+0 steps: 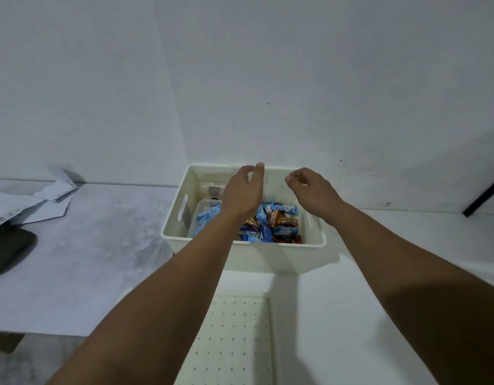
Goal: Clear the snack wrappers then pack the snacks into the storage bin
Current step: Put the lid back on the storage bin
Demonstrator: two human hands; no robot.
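A cream storage bin [301, 244] stands on the white table against the wall. Inside lie several blue and brown wrapped snacks [282, 222], a clear lidded tub [205, 211] and a clear packet [211, 188] at the back. My left hand [244, 191] hovers over the bin's middle, fingers apart and empty. Over the bin's right side my right hand [313, 190] hangs with fingers loosely curled, holding nothing that I can see. Both forearms reach in from below.
A cream perforated lid [234, 340] lies flat on the table just in front of the bin. To the left, on a grey surface, lie white paper sheets [31, 200] and a dark object [9, 250]. A black bar [484, 194] leans at the right wall.
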